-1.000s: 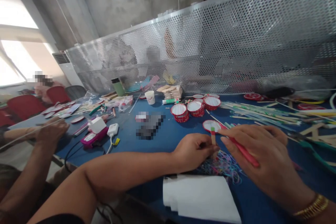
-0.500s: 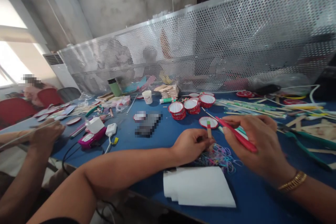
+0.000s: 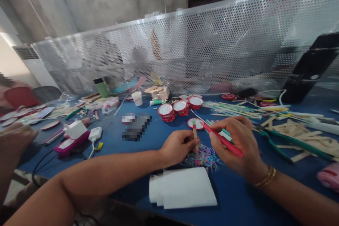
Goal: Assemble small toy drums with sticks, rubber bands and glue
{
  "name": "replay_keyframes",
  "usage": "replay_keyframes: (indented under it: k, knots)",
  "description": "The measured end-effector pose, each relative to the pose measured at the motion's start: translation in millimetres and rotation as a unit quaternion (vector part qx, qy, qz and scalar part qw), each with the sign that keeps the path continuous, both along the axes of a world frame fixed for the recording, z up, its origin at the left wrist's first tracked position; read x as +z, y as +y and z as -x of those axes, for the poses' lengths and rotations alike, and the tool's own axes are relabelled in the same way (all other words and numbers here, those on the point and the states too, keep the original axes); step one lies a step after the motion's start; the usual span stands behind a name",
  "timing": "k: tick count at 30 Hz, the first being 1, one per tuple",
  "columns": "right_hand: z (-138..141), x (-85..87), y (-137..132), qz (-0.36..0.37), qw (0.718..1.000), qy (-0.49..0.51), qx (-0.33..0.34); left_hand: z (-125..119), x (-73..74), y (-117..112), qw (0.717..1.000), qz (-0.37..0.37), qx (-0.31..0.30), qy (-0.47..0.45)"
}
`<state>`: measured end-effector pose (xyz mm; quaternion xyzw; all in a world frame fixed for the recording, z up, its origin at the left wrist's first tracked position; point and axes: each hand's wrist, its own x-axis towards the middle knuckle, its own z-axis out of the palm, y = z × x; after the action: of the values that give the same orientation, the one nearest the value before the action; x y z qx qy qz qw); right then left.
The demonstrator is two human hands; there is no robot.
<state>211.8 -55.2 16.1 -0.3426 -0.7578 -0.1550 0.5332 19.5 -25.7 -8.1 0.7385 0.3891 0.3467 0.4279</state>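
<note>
The view swung right. The left hand point(image 3: 177, 148) hid its pinched stick's point(image 3: 195, 135) lower end; the right hand point(image 3: 239, 143) gripped a pen point(image 3: 225, 141) near tangled strings point(image 3: 208, 158).

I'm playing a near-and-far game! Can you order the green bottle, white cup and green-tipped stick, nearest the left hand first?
In the head view, from the left hand:
1. Green-tipped stick: in its fingers.
2. White cup: farther back, leftward.
3. Green bottle: even farther left.

muted light, brightest far left — edges stretched, soft
</note>
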Motion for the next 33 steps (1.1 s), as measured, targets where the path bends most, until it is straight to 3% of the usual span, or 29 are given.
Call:
replay_keyframes:
  k: [5,14,24,33]
  knots:
    - [3.9,0.2,-4.7,-0.004,0.999,-0.025,0.036,1.0,-0.6,0.3,1.0,-0.003,-0.016,-0.003]
    - [8.4,-2.5,-2.5,-0.005,0.999,-0.031,0.031,2.2,-10.0,6.0,0.999,-0.037,-0.005,-0.013]
    - [12.4,-4.3,-1.8,0.009,0.998,-0.048,0.034,2.8,-6.3,4.9,0.998,-0.068,0.004,0.011]
    - [7.6,-3.2,-0.6,-0.005,0.999,-0.04,0.008,1.7,-4.2,2.3,0.999,-0.05,-0.005,-0.014]
